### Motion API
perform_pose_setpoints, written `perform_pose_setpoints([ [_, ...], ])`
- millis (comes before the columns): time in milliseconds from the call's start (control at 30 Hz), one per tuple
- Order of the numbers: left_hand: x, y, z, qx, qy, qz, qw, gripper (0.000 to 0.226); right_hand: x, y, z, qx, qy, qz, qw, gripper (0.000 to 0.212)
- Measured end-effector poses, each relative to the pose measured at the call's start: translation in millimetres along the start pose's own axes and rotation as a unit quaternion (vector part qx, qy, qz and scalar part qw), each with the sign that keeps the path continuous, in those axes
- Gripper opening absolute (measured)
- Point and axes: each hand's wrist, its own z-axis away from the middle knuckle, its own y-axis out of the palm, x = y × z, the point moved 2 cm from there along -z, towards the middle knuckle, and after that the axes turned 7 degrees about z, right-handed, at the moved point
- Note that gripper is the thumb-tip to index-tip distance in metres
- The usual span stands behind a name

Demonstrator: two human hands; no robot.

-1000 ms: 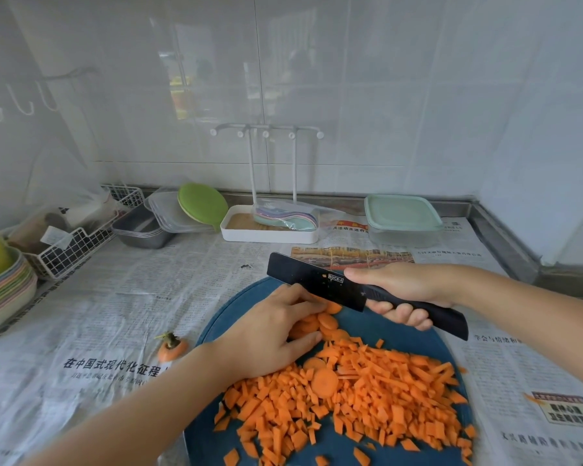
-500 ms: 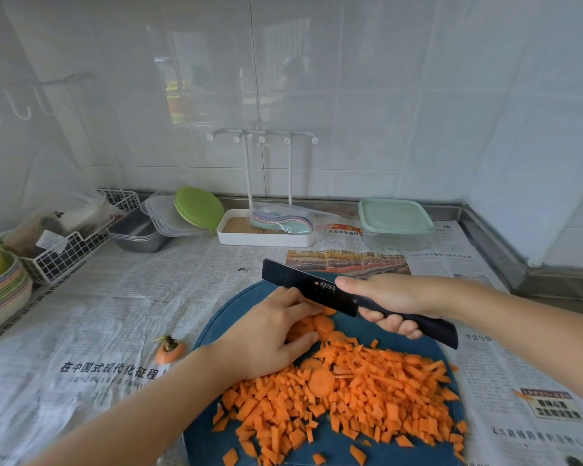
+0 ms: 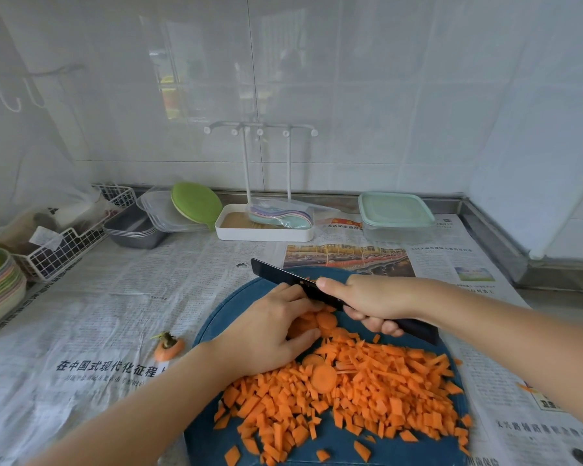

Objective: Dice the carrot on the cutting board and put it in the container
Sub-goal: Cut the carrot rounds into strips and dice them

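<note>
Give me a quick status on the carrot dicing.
Left hand pinches carrot slices. Right hand grips knife. Dice piled on cutting board. Container at back, lid on.

The carrot (image 3: 350, 398) is bright orange on a dark blue cutting board (image 3: 239, 302). The knife (image 3: 276, 275) is black. The newspaper (image 3: 115, 314) is pale grey with black print and one colour photo. Right of centre, the container (image 3: 398, 228) is clear with a mint-green lid; at the left edge, stacked bowls (image 3: 0, 290) show pastel stripes.

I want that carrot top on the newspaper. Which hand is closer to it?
Left. The left hand holds carrot slices just right of the carrot top; the right hand grips the knife farther right.
</note>
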Motion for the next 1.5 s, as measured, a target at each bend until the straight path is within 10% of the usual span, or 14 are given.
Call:
perform_pose_setpoints([
  [1500, -8.0, -9.0, 3.3, 0.009, 0.006, -0.020, 1.000, 0.041, 1.1, -1.1, 2.2, 0.011, -0.008, -0.049, 0.999, 0.069],
])
